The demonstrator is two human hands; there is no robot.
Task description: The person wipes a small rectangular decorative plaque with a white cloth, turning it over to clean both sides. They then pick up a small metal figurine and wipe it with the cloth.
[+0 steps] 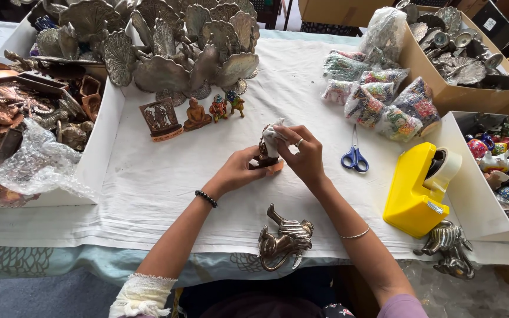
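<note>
Figurine (264, 154) half-hidden under cloth (273, 136)

I count four small figurines (195, 116) lined up, two metal elephants (286, 238), one pair of scissors (354, 157), one tape dispenser (416, 188).

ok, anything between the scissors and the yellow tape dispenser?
Head view: nothing lies between the blue-handled scissors and the yellow tape dispenser, only bare white cloth.
</note>
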